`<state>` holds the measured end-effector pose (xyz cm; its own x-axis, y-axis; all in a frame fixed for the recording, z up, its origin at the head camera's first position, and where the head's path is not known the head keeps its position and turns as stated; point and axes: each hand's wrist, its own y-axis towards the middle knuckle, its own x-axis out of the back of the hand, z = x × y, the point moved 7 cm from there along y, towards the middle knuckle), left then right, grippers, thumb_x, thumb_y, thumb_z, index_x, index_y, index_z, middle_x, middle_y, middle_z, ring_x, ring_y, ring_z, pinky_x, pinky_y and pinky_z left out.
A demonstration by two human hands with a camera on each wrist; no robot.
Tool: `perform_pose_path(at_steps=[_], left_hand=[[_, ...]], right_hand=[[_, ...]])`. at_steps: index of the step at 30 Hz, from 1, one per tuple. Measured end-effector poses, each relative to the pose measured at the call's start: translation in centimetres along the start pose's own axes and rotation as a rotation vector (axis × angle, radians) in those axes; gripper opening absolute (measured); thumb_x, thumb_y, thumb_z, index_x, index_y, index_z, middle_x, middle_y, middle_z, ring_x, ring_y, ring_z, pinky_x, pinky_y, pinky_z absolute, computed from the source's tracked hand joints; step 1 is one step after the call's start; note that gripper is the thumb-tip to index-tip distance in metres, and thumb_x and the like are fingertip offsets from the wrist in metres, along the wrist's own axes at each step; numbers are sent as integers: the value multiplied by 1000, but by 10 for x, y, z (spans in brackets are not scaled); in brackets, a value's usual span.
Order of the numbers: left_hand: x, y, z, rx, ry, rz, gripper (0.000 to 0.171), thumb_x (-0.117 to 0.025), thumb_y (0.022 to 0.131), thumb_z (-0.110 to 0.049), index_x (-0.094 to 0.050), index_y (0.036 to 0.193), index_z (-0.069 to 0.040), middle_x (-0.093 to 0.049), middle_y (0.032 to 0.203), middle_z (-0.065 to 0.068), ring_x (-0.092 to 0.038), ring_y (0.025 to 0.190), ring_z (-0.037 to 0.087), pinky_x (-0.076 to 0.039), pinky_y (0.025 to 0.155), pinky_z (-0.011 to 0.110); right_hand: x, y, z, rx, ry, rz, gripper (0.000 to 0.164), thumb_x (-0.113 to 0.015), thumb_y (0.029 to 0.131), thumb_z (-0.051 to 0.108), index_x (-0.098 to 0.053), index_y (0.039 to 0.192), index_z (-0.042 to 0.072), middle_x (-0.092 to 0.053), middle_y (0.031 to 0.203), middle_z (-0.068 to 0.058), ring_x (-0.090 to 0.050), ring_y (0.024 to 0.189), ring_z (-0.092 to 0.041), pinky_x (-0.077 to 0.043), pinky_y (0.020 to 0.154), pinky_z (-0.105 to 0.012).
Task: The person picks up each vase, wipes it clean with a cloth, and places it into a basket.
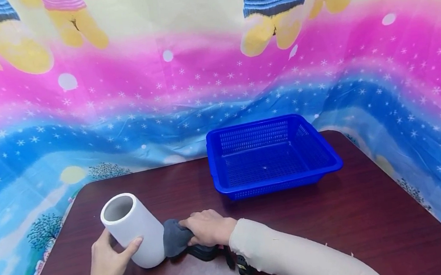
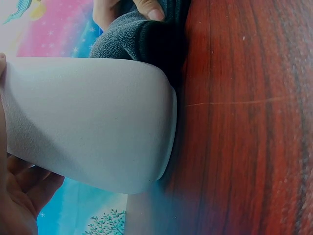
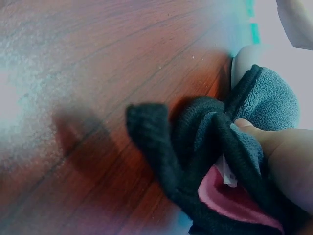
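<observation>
A white, open-topped cylindrical vase leans to the left, its base at the tabletop. My left hand grips its left side, the thumb across the front and the other fingers partly hidden behind. In my right hand is a bunched grey cloth with dark edging, pressed against the vase's lower right side. The right wrist view shows the right thumb pinching the cloth's folds; a pink patch and a small white tag show among them. The left wrist view has the vase wall touching the cloth.
A blue perforated plastic basket stands at the back right of the dark red wooden table. Behind the table hangs a colourful printed curtain. A black strap-like item shows beneath the right wrist.
</observation>
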<state>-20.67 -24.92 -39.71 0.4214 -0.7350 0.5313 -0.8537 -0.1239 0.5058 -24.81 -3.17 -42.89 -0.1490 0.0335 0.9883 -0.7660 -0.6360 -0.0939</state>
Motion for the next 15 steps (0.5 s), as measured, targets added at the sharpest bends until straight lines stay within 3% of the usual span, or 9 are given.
perform_pose_path(at_steps=[15], left_hand=[[0,-1,-1,4,3,-2,58,-90,67,-12,-65,116,3,-75,97,23,-55,81,-16,-43,66,5]], right_hand=[[1,-4,-5,14,19,-9,55,-75,90,42,-57,139,26,-70,117,2,-68,99,-13,-54,79,-30]])
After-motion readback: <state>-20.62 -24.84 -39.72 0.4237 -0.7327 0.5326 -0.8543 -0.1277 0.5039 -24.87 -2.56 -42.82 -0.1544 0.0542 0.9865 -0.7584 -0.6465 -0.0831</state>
